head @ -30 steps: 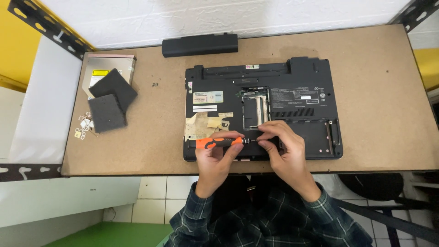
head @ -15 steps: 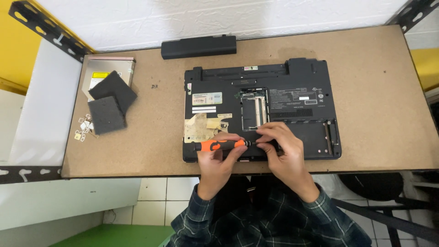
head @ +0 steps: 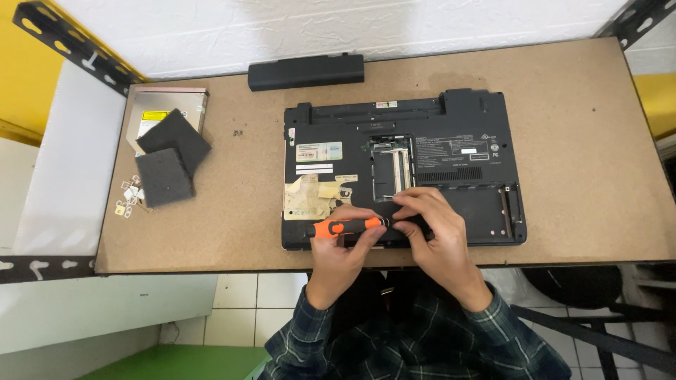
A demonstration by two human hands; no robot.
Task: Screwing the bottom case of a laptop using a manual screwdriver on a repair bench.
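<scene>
While both forearms in dark plaid sleeves are stretched over the near table edge, the left hand (head: 343,248) is closed around an orange and black screwdriver (head: 347,226), which is held lying almost flat, its handle pointing to the left. The right hand (head: 431,236) is placed just beside the left one, and its fingertips (head: 403,211) are pressed down at the tip end of the tool; it cannot be told whether anything is pinched there. The two hands are touching each other over the near edge of a black plastic laptop turned upside down (head: 451,148). Just beyond the fingers, an open memory compartment (head: 391,169) is seen in the underside, and to the left of it some worn beige stickers (head: 310,197). Well to the left of the left hand, two dark grey foam squares (head: 169,158) are laid on the brown fibreboard table (head: 584,127), one partly over a flat silver optical drive (head: 151,112), with small pale metal parts (head: 130,197) just beside them. Farthest from the hands, a long black battery bar (head: 305,71) is set near the white wall.
</scene>
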